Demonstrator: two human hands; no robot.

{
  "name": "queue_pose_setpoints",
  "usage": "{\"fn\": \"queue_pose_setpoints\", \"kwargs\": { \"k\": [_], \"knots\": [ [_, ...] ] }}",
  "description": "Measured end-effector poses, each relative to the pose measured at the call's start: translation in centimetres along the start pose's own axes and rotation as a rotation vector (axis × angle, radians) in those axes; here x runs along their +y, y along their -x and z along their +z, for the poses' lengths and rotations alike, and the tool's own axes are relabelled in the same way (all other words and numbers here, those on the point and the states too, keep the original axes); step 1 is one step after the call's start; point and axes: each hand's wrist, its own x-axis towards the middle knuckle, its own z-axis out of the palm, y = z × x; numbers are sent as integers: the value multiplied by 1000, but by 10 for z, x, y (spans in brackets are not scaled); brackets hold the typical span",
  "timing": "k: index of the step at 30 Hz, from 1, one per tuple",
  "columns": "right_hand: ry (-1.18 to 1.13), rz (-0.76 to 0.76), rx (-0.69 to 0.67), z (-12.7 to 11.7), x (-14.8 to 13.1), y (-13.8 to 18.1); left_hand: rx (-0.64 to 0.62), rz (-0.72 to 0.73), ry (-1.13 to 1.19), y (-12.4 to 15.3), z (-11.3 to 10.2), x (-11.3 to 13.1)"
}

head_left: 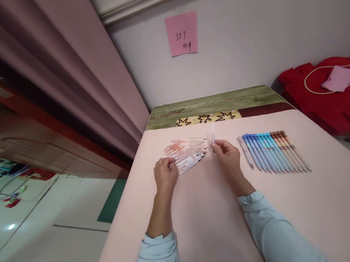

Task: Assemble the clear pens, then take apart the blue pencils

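My right hand (229, 158) pinches a slim whitish pen (213, 132), its tip end pointing up and away from me. Curled fingers of my left hand (166, 174) rest at the left end of a loose pile of pens (189, 151), pressed together; what they grip there, if anything, is hidden. Clear, pinkish and white barrels make up the pile, several with dark tips toward the right. To the right of my right hand lies a tidy row of pens (274, 154), running from blue to brown. A single grey-white pen (245, 152) lies at the row's left end.
A pale pink sheet (210, 227) covers the table, with a green patterned surface (215, 100) behind it. On the wall hangs a pink note (182, 34). Red cloth (319, 103) sits at the right; a mauve curtain (93, 64) and wooden door (37, 133) flank the left.
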Motion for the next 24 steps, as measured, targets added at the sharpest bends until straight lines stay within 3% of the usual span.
{"fn": "queue_pose_setpoints", "kwargs": {
  "k": [14, 18, 24],
  "knots": [
    [10, -6, 11, 0, -1, 0, -87, -7, -51, -1, -8, 9],
    [38, -36, -22, 0, -1, 0, -24, -139, 293, -1, -8, 9],
    [159, -119, -203, 0, -2, 7, 90, -329, 1169, -4, -4, 16]
  ]
}}
